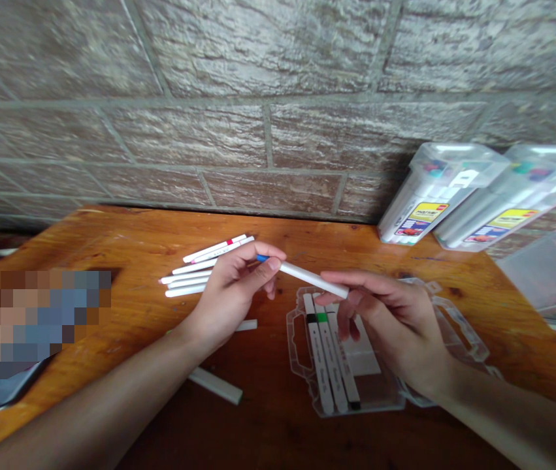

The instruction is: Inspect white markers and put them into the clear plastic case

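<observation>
A white marker (310, 277) with a blue band is held up between both hands above the table. My left hand (238, 287) pinches its blue-banded end between thumb and fingers. At the other end, the fingertips of my right hand (395, 320) are closed on the white barrel. Below the right hand lies an opened clear plastic case (302, 365) with several white markers (329, 365) side by side in it, one banded black and one green. Part of the case is hidden by that hand. Several loose white markers (189, 277) lie beyond my left hand, partly covered by it.
Two clear marker boxes (415, 202) with yellow labels stand at the back right against the stone-block wall (268, 59). More loose markers (219, 385) lie near my left forearm. A blurred-out flat device (17, 385) rests at the left of the wooden table (125, 235).
</observation>
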### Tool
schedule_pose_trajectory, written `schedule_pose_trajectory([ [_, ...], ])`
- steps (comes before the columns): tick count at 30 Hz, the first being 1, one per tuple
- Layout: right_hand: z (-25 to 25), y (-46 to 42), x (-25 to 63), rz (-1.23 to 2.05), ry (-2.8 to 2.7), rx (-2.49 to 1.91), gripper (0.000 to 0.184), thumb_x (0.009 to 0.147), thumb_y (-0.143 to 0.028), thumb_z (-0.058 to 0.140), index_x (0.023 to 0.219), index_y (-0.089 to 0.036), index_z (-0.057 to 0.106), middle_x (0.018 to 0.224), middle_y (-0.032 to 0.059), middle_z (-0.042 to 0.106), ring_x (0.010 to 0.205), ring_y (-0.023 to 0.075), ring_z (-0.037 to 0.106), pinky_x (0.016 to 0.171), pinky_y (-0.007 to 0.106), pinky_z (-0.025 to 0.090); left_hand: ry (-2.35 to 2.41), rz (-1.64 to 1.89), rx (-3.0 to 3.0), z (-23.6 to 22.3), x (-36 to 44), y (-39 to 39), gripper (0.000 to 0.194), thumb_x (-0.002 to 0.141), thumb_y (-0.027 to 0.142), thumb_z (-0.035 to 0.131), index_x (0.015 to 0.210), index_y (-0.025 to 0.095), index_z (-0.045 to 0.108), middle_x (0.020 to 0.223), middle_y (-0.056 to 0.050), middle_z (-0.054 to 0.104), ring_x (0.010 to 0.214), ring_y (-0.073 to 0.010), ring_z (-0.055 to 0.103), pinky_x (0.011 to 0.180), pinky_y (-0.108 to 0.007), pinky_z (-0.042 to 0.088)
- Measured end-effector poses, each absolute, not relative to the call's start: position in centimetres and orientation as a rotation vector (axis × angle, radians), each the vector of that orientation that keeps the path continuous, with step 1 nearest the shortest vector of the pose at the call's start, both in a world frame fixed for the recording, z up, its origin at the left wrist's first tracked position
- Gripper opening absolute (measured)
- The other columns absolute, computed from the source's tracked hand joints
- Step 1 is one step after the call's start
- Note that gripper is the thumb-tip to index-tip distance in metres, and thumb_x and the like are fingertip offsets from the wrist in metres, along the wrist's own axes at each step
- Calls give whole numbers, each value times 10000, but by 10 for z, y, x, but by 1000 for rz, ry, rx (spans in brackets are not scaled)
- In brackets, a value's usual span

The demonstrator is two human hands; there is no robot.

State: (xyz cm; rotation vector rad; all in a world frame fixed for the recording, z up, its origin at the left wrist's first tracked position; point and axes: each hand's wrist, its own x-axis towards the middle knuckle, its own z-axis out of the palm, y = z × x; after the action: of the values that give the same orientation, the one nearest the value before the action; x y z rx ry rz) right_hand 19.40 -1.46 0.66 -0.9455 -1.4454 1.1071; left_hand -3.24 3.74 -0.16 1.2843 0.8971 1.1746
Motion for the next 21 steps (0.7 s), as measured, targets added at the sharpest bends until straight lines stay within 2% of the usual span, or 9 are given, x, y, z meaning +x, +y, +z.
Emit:
schedule_pose_trajectory([
  [8, 6, -16, 194, 1134, -1423, -895, 274, 990, -199, 627, 1165, -264, 827, 607, -25, 732, 484, 120, 634, 493, 242, 516, 882, 1177, 1296, -2, -33, 38, 96, 940, 278, 767, 972, 189, 754, 659, 31, 609, 604, -115, 576, 606, -241, 484],
  [16, 5, -15, 196, 1157, -1426, -863, 349, 992, -147, 600, 1193, -314, 831, 648, -28, 765, 499, 107, 651, 512, 221, 520, 873, 1176, 1288, -3, -33, 38, 92, 942, 274, 765, 968, 187, 751, 654, 37, 604, 603, -105, 568, 602, -230, 485],
  [21, 7, -15, 194, 1153, -1414, -879, 323, 995, -175, 618, 1181, -321, 837, 667, -19, 778, 501, 113, 651, 505, 227, 526, 891, 1180, 1294, -3, -33, 39, 105, 933, 281, 777, 969, 185, 755, 664, 33, 609, 607, -107, 574, 603, -231, 490],
])
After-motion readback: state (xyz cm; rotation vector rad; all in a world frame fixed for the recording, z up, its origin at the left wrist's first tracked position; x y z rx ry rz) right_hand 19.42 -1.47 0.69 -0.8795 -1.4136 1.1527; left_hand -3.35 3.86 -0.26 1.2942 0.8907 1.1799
